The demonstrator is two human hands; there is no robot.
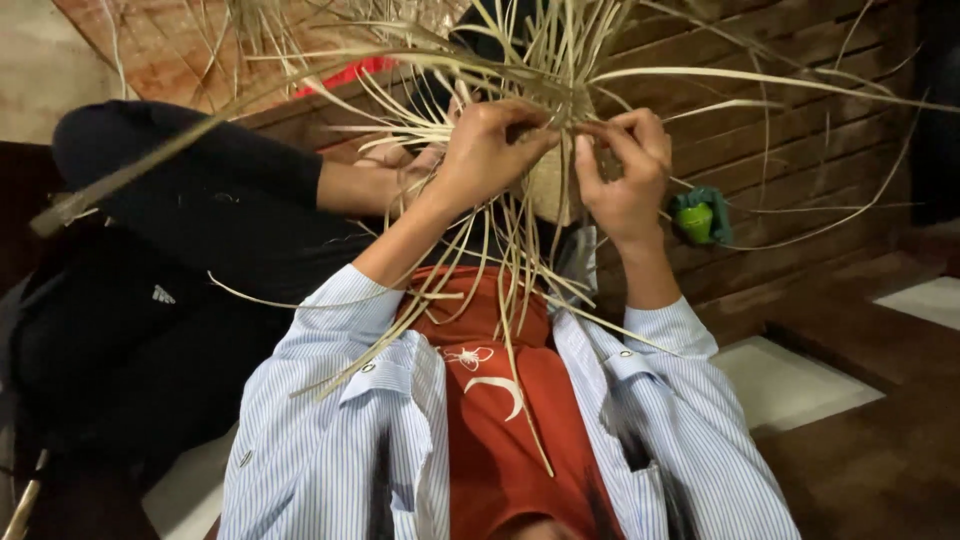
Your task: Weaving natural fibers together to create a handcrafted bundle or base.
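Hands [490,150] [625,170] pinching woven straw piece [550,180], strands splaying outward

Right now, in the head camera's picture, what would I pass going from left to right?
Another person's dark sleeve → left hand → woven straw piece → right hand → small green object → pale floor patch.

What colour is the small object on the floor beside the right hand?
Green, seen in the head view.
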